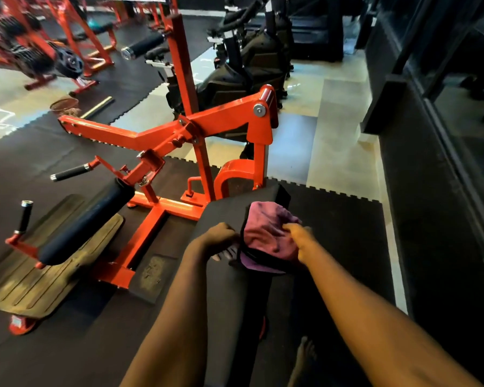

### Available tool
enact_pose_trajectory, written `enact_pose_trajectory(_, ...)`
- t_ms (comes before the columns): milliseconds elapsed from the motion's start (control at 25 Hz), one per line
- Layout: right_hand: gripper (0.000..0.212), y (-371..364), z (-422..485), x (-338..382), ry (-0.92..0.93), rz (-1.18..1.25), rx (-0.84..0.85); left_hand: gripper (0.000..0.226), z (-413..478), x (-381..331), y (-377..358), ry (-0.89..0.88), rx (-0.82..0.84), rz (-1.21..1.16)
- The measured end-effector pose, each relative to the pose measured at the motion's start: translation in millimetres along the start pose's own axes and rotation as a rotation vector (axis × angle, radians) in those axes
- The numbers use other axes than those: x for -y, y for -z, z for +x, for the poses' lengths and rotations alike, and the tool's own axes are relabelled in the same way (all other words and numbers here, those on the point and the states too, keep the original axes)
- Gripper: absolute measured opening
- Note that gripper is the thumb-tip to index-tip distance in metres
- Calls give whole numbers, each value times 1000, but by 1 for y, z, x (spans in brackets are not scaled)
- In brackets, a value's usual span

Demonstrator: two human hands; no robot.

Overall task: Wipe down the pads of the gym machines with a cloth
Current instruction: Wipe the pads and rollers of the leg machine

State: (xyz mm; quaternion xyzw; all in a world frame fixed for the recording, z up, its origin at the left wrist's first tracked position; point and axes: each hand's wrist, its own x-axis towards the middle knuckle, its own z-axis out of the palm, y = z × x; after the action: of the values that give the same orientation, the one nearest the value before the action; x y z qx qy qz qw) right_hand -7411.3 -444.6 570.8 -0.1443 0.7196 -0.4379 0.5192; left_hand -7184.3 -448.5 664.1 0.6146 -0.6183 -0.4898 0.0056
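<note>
A pink cloth [268,233] is seen bunched on the far end of a black seat pad [221,210], toward its right edge. The cloth is gripped at its right side by the right hand [299,236]. The left hand [221,237] is held curled at the cloth's left edge; whether it is gripped there cannot be told. An orange machine frame [162,135] and a black roller pad [87,222] are seen left of the pad.

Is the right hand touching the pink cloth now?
Touching. In the head view, the right hand has its fingers curled into the cloth, which lies bunched on the black pad.
</note>
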Motion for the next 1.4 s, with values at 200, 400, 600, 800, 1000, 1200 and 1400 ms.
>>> enact_pose_trajectory(200,42,21,29,148,439,-358,28,21,48,-30,37,-136,-413,-139)
enact_pose_trajectory(400,23,14,78,257,738,-796,-56,21,133,-55,18,37,-576,-138)
enact_pose_trajectory(600,41,-36,133,189,602,-1117,743,41,151,-35,-15,488,-634,-139)
enact_pose_trajectory(800,61,-38,168,149,256,-1032,1037,59,156,-29,-51,606,-555,-144)
enact_pose_trajectory(1000,27,-123,178,133,531,-1333,1095,52,161,-27,-58,582,-672,-122)
enact_pose_trajectory(1200,19,-158,201,120,678,-1398,1119,50,161,-26,-59,582,-683,-153)
enact_pose_trajectory(1400,41,-159,205,127,681,-1488,1154,50,163,-25,-61,589,-688,-168)
